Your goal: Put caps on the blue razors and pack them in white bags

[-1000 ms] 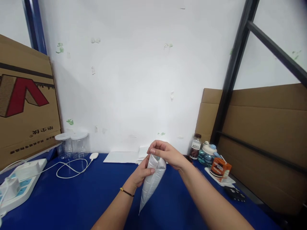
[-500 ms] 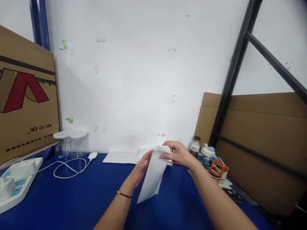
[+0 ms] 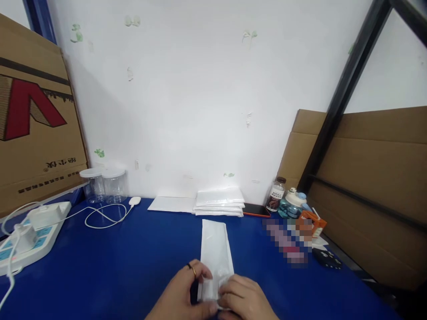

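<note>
A long white plastic bag (image 3: pixel 215 251) lies flat on the blue table (image 3: pixel 133 258), stretching away from me. My left hand (image 3: pixel 185 295), with a ring on one finger, and my right hand (image 3: pixel 243 300) press with closed fingers on the bag's near end at the bottom edge of the view. Behind it, against the wall, sits a stack of similar white bags (image 3: pixel 219 202).
A power strip (image 3: pixel 26 240) with a white cable (image 3: pixel 103 215) lies at left, two clear jars (image 3: pixel 105 184) behind it. A phone (image 3: pixel 256 210), bottles (image 3: pixel 283 202) and a small carton (image 3: pixel 312 222) stand at right. Cardboard panels (image 3: pixel 376 186) and a black frame (image 3: pixel 347 89) border the table.
Both hands have come down toward me, bringing the bag from hanging in the air to lying flat on the table. The camera has tipped down a little.
</note>
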{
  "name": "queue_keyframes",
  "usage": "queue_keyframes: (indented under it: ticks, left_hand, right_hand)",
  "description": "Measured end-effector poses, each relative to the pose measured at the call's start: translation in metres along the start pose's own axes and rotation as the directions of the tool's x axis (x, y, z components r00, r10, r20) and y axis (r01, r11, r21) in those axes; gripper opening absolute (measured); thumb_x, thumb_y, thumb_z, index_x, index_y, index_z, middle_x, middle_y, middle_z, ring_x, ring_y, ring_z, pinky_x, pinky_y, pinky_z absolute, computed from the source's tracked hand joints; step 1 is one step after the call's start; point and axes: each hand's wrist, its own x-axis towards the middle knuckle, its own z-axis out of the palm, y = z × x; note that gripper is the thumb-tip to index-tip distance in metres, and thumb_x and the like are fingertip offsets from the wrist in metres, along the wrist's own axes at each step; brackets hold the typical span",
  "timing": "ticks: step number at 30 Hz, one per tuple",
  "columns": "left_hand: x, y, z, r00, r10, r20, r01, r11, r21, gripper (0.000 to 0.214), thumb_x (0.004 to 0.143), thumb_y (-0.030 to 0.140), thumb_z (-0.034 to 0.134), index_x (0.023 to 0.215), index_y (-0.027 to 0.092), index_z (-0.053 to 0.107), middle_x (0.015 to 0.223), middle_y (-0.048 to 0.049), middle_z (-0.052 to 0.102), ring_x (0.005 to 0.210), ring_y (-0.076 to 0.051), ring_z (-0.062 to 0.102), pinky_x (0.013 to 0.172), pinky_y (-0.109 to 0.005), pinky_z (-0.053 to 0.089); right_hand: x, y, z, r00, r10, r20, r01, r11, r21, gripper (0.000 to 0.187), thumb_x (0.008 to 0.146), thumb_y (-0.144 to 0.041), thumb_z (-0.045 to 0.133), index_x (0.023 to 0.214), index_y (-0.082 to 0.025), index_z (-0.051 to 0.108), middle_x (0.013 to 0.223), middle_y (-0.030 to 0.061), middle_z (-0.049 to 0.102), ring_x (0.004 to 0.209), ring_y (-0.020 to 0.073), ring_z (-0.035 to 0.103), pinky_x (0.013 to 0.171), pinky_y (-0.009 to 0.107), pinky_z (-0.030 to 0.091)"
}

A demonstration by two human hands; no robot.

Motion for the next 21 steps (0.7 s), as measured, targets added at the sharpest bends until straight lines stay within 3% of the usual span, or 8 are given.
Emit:
queue_keyframes:
  ticks: [2,4,7,10,12,15,18,21]
  left_hand:
    - [-0.007,-0.007,0.012,0.999,-0.028,0.042,0.022,0.99,0.141,0.027,0.069,0.038,0.066,0.089,0.022,0.06,0.093,-0.0015,0.059,0.088,-0.018,0.051,0.078,-0.026,0.039]
    - [-0.007,-0.012,0.019,0.998,-0.059,0.019,0.052,0.967,0.249,0.013,0.076,0.033,0.057,0.082,0.021,0.06,0.09,-0.0018,0.06,0.087,-0.018,0.052,0.077,-0.027,0.038]
    - [-0.003,-0.014,0.025,0.994,-0.095,-0.06,0.109,0.948,0.299,0.014,0.08,0.026,0.05,0.091,0.022,0.059,0.09,-0.002,0.061,0.085,-0.017,0.053,0.075,-0.027,0.038]
    - [0.0,-0.015,0.029,0.988,-0.118,-0.099,0.143,0.938,0.316,0.023,0.081,0.022,0.047,0.101,0.025,0.056,0.087,-0.0009,0.061,0.08,-0.016,0.054,0.072,-0.026,0.039]
    - [0.001,-0.016,0.03,0.986,-0.119,-0.117,0.152,0.929,0.339,0.021,0.082,0.021,0.043,0.097,0.025,0.058,0.086,-0.0008,0.06,0.078,-0.015,0.055,0.07,-0.025,0.039]
    - [0.001,-0.016,0.028,0.985,-0.11,-0.131,0.148,0.931,0.334,0.019,0.084,0.022,0.043,0.089,0.024,0.061,0.096,-0.0019,0.058,0.078,-0.013,0.056,0.071,-0.023,0.041]
    - [0.002,-0.014,0.022,0.999,-0.025,-0.042,0.038,0.938,0.344,0.02,0.074,0.028,0.06,0.094,0.025,0.064,0.107,-0.0031,0.057,0.09,-0.016,0.056,0.079,-0.025,0.043]
    - [0.005,-0.01,0.018,0.996,0.066,0.064,-0.087,0.907,0.412,0.025,0.072,0.024,0.064,0.096,0.028,0.066,0.097,-0.0031,0.063,0.091,-0.019,0.056,0.081,-0.027,0.044]
  right_hand:
    - [-0.005,0.002,0.003,0.993,0.106,0.044,-0.111,0.985,0.135,0.004,0.083,-0.026,0.058,0.085,-0.023,0.059,0.081,-0.0006,0.067,0.075,0.0139,0.058,0.065,0.023,0.043]
    - [-0.007,0.003,0.002,0.957,0.284,0.056,-0.289,0.929,0.233,0.009,0.084,-0.022,0.056,0.093,-0.023,0.057,0.082,-0.0002,0.066,0.076,0.0134,0.058,0.068,0.022,0.044]
    - [-0.007,0.003,0.003,0.906,0.423,0.009,-0.414,0.881,0.228,0.015,0.083,-0.017,0.054,0.097,-0.023,0.056,0.089,0.0021,0.063,0.081,0.0146,0.057,0.07,0.024,0.044]
    - [-0.007,0.001,0.008,0.949,0.305,-0.084,-0.301,0.952,0.053,0.009,0.083,-0.017,0.054,0.084,-0.024,0.059,0.09,0.0022,0.062,0.084,0.0174,0.055,0.071,0.028,0.04]
    - [-0.007,0.001,0.015,0.966,0.214,-0.143,-0.225,0.972,-0.066,0.004,0.079,-0.027,0.06,0.081,-0.023,0.06,0.081,0.0011,0.062,0.076,0.0174,0.053,0.065,0.028,0.037]
    - [-0.005,0.001,0.025,0.973,0.128,-0.191,-0.167,0.964,-0.207,0.017,0.074,-0.037,0.064,0.078,-0.022,0.058,0.07,-0.0001,0.059,0.065,0.0158,0.05,0.058,0.028,0.032]
    - [0.002,0.001,0.033,0.978,0.076,-0.195,-0.14,0.931,-0.337,0.01,0.078,-0.027,0.055,0.07,-0.02,0.054,0.063,0.0006,0.056,0.06,0.0152,0.049,0.057,0.029,0.03]
    - [0.008,0.001,0.035,0.979,0.041,-0.197,-0.117,0.914,-0.389,0.014,0.078,-0.025,0.051,0.065,-0.02,0.051,0.059,0.0015,0.055,0.056,0.0159,0.049,0.054,0.03,0.029]
